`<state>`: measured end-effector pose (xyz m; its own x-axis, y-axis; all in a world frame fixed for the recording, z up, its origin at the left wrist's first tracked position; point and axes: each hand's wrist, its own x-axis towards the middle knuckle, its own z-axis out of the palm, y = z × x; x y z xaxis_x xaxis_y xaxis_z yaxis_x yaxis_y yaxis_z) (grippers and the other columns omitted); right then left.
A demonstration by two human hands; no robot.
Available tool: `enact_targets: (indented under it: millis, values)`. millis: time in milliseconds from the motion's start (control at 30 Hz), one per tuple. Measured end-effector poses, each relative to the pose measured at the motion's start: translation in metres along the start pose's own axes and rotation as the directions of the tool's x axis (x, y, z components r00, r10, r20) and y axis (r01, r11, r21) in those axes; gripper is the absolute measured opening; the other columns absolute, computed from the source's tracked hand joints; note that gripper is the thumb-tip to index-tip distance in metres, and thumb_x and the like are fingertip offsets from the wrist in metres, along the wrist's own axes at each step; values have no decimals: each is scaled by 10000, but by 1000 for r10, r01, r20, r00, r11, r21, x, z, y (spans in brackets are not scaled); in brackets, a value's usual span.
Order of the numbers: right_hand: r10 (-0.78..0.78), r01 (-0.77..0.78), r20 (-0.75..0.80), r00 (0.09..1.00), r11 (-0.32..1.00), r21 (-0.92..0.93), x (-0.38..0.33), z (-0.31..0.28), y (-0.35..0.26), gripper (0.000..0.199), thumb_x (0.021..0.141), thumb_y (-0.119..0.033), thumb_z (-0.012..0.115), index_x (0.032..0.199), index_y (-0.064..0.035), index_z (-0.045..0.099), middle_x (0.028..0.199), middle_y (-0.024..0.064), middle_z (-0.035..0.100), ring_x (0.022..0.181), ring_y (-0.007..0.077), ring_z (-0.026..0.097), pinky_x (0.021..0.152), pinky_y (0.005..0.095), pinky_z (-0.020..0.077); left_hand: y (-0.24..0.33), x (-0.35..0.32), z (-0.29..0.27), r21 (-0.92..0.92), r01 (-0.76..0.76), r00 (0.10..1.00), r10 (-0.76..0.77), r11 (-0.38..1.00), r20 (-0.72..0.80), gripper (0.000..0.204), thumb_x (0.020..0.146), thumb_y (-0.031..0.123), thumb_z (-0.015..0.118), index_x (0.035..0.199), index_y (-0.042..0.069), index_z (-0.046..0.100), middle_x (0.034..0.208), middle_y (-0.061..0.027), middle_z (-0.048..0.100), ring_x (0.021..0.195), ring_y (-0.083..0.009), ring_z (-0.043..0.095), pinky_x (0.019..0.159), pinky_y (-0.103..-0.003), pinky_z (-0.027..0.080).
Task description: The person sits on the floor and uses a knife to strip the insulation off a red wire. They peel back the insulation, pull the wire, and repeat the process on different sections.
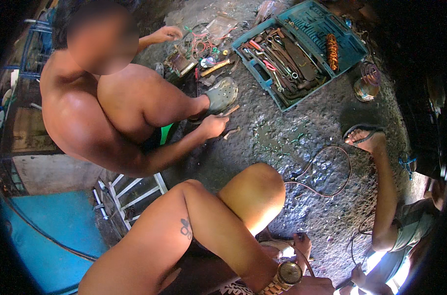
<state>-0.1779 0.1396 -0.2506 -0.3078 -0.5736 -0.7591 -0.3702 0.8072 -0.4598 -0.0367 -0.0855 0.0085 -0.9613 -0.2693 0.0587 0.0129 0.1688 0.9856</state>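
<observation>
Three people around a rough, dark, wet-looking concrete floor [282, 132].

Wearer's own arms come in at the bottom edge. One arm with a gold metal wristwatch [288, 273] crosses low; which hand it ends in is hard to tell, treated as left hand [316, 285]. It sits at the frame edge, fingers cut off, so cannot tell if the grip is apart or together. Right hand [303, 246] just above the watch, fingers curled around a thin dark cable [326, 167]; grip looks clamped on it, partly hidden by the knee. The cable loops once over the floor, then runs back down to that hand.

One co-worker, top left, squatting: one hand [212, 125] on the floor beside two small rusty metal pieces [231, 132], the other hand [167, 33] reaching into a tangle of red and green wires [201, 44].

One open teal plastic tool case [302, 49], two halves: the left half is full of greasy metal hand tools, and the lid half holds one coil of copper wire [332, 50].

One grey perforated clog [221, 93]. One wooden-handled hammer [216, 67]. One round tin with a wire coil on it [367, 82].

One third person at right, foot in a sandal [363, 135].
</observation>
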Motion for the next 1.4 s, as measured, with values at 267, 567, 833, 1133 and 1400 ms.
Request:
enact_targets:
  millis: [267, 567, 833, 1133, 1400]
  values:
    - [53, -55, -60, 997, 998, -17, 15, -4, 24, 315, 922, -314, 697, 930, 0, 668, 740, 189, 679, 658, 322, 638, 659, 454, 497, 11, -46, -64, -19, 135, 989, -136, 991, -53, 223, 885, 216, 617, 867, -5, 636, 837, -266, 637, 869, -460, 649, 840, -572, 524]
    - [-14, 11, -90, 996, 999, -39, 8, -7, 0, 293, 911, -303, 729, 957, -14, 704, 734, 178, 684, 640, 293, 626, 640, 440, 490, 32, -90, -125, 23, 267, 957, -263, 963, -121, 236, 888, 229, 604, 874, -4, 639, 890, -266, 638, 903, -462, 640, 863, -576, 513]
    - [100, -99, -51, 994, 995, 19, 8, -5, 8, 283, 901, -286, 723, 976, -14, 724, 702, 158, 666, 630, 276, 610, 644, 440, 487, 39, -117, -167, 54, 336, 933, -325, 940, -152, 248, 890, 240, 593, 879, -3, 643, 937, -265, 639, 933, -463, 633, 883, -580, 502]
    - [39, -40, -67, 997, 999, -5, 14, -3, 17, 288, 891, -286, 725, 969, -11, 696, 770, 190, 678, 676, 343, 617, 681, 455, 492, 45, -128, -187, 67, 375, 920, -362, 925, -152, 262, 893, 252, 580, 886, -2, 647, 990, -265, 640, 968, -464, 624, 905, -584, 491]
    - [12, -15, -58, 998, 998, -54, 15, -5, 14, 289, 895, -279, 726, 951, 1, 684, 766, 194, 679, 673, 346, 619, 671, 449, 498, 42, -127, -182, 62, 365, 926, -356, 929, -122, 276, 895, 263, 569, 892, -1, 650, 1038, -265, 641, 998, -465, 616, 925, -588, 480]
